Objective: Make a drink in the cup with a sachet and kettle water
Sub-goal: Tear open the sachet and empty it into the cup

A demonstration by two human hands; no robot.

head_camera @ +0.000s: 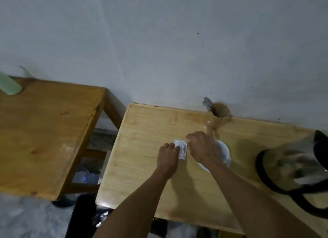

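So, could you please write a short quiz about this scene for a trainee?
1. True or false: both hands hold the sachet.
2. What stands nearest the right hand? A) the cup B) the green bottle C) the kettle
3. Fill in: the spoons stand in a ____ at the wall.

Key:
1. True; the left hand and the right hand pinch it at opposite edges above the table.
2. A
3. jar
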